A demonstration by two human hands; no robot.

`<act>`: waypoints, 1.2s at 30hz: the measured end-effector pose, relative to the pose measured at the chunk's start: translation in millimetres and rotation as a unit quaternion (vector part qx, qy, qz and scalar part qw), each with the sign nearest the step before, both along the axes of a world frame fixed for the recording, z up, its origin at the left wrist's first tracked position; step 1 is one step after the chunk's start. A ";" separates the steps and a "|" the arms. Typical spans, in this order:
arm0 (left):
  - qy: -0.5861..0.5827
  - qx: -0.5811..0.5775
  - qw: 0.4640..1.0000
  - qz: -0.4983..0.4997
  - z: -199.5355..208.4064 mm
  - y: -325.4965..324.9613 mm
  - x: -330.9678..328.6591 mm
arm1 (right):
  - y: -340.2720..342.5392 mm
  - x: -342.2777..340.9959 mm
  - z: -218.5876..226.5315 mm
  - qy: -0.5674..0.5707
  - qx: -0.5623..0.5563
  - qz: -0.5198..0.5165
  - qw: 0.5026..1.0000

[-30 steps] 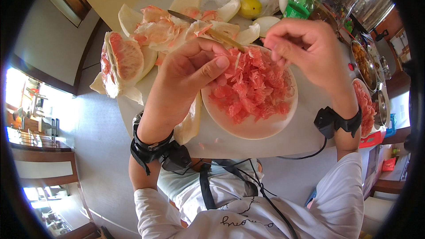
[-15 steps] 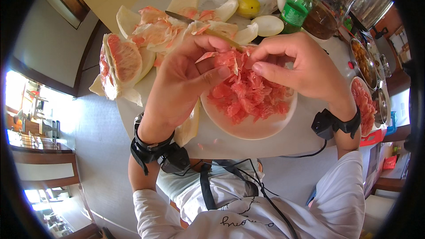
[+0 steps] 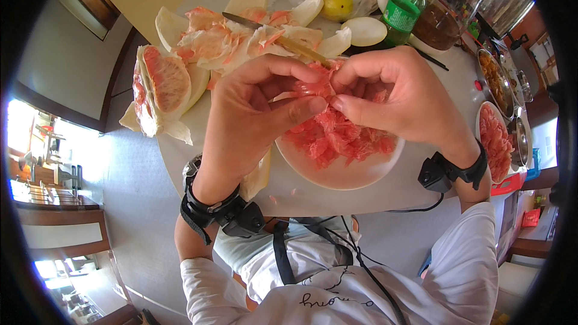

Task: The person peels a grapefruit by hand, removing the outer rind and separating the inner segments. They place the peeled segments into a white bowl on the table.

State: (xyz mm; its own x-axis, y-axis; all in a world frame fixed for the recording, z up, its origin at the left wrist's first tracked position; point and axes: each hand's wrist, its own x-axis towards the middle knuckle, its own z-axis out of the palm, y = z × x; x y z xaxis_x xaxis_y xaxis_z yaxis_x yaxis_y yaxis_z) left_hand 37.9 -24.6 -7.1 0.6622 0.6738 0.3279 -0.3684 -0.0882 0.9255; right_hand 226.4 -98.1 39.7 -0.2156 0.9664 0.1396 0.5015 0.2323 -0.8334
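Observation:
Both hands pinch a piece of pink pomelo flesh (image 3: 313,87) between thumbs and fingers. My left hand (image 3: 256,99) has it from the left, my right hand (image 3: 391,96) from the right, their thumb tips almost touching. Below them a pale round bowl (image 3: 343,179) holds a heap of loose pomelo pulp (image 3: 334,141). Behind my hands lies a knife (image 3: 277,37) with a yellowish handle, resting across torn pomelo membranes (image 3: 214,42) and thick white rind. A part of a peeled pomelo (image 3: 162,87) stands at the left edge of the table, its segments showing.
A yellow lemon (image 3: 337,6) lies by white foam netting at the back. Beside it stand a green bottle (image 3: 404,9) and a glass jug (image 3: 442,21) of brown liquid. On the right are a plate of pink meat-like strips (image 3: 495,144) and a metal bowl of food (image 3: 495,78).
My thumbs have come closer together over the bowl, and the pomelo piece is now pinched between both hands. The left hand has shifted slightly, uncovering more of the knife handle.

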 end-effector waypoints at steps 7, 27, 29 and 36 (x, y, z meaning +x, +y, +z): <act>0.045 -0.145 0.988 -0.034 3.3 1.9 0.8 | 9.5 17.7 -1.9 -0.028 0.019 -0.069 0.997; 0.087 -0.132 0.986 -0.052 -0.8 5.6 -1.8 | 91.9 41.7 -45.8 -0.163 0.055 0.010 0.985; 0.075 -0.133 0.987 -0.056 -0.8 5.9 -2.4 | 97.7 37.2 -44.4 -0.176 0.041 0.011 0.983; 0.051 -0.191 0.976 -0.094 2.0 4.1 -3.2 | 91.2 41.8 -33.2 -0.225 0.047 -0.011 0.973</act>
State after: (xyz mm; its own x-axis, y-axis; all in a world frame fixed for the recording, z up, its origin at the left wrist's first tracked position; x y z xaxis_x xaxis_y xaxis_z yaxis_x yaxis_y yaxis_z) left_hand 34.7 -20.5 -5.1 0.8022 0.5971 0.0027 -0.2498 0.3314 0.9098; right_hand 268.2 -6.8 6.5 -0.2549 0.9589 0.1249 0.8161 0.2826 -0.5042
